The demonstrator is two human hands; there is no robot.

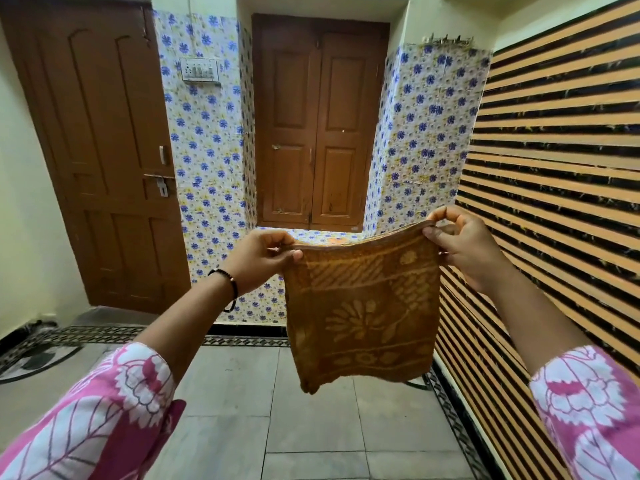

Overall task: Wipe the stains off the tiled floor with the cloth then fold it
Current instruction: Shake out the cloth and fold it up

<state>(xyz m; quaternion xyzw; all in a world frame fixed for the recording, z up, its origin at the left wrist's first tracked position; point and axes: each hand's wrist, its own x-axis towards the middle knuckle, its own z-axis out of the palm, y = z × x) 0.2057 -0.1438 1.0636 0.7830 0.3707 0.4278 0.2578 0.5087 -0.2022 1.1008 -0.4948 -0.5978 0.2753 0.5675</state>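
Note:
A brown-orange patterned cloth (360,306) hangs in the air in front of me, doubled over along its top edge. My left hand (263,258) pinches its upper left corner between thumb and fingers. My right hand (460,240) pinches the upper right corner, a little higher. The cloth's lower edge dangles well above the grey tiled floor (311,417). No stains show on the tiles in view.
A brown door (100,161) stands at the left and a double wooden door (318,126) straight ahead, flanked by blue-flowered tiles. A striped orange-and-black wall (561,174) runs along the right. A fan (31,358) lies on the floor at the far left.

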